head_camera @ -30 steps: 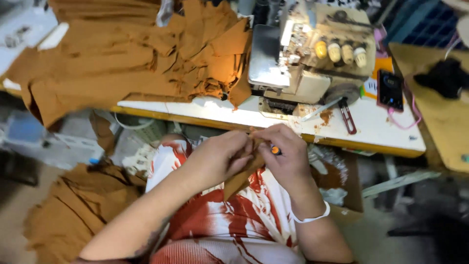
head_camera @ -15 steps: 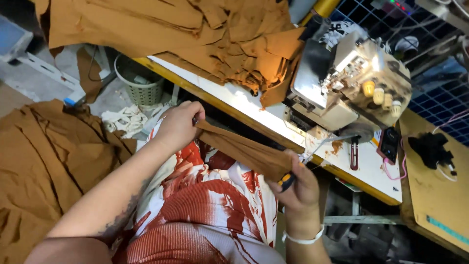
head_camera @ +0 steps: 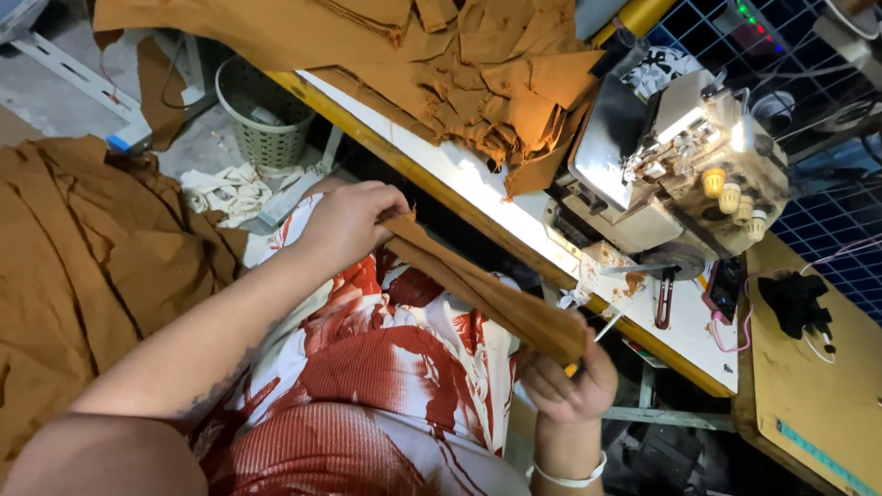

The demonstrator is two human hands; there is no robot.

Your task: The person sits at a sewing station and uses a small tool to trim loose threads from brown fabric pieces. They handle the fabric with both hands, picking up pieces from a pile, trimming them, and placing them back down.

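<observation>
Left hand: our left hand (head_camera: 354, 220) is closed in a pinch on the upper end of the folded brown fabric strip (head_camera: 478, 292), fingers wrapped tight over its edge.
Right hand: our right hand (head_camera: 565, 378) is closed on the strip's lower end (a small orange-tipped tool, likely a thread snipper, is tucked in the same fist; we cannot tell its exact type).
Strip position: it runs taut on a diagonal between both hands, above our lap in the red-and-white patterned garment (head_camera: 367, 367), just in front of the table edge (head_camera: 413, 179).
Surroundings: overlock sewing machine (head_camera: 675, 174) on the white table, brown fabric pile (head_camera: 459, 73) beside it, more brown cloth (head_camera: 83, 266) on the floor at left, mesh bin (head_camera: 262, 115) under the table.
Risk: we judge the folded layers could slip out of line if either pinch loosens.
Risk 2: the tool tip sits close to the cloth (a snag or nick looks possible if the fist shifts).
</observation>
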